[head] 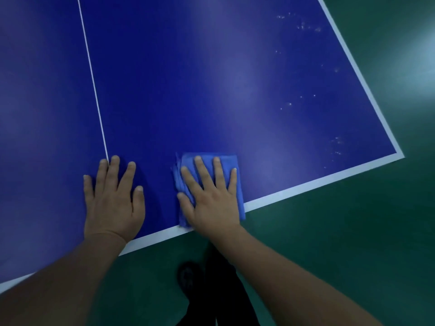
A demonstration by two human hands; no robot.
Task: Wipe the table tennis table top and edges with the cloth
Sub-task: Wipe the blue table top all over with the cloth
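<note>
The blue table tennis table [211,78] fills most of the view, with a white centre line [93,85] and white border lines along its near and right edges. A folded blue cloth [231,165] lies flat on the top near the near edge. My right hand [209,196] presses on the cloth with straight, spread fingers. My left hand [113,198] rests flat on the bare table top just right of the centre line, holding nothing. Whitish smudges [308,27] dot the surface near the right edge.
A green floor [353,231] surrounds the table on the near and right sides. The table's near right corner [400,156] is to the right of the cloth. My dark trouser leg and shoe [188,276] show below the near edge.
</note>
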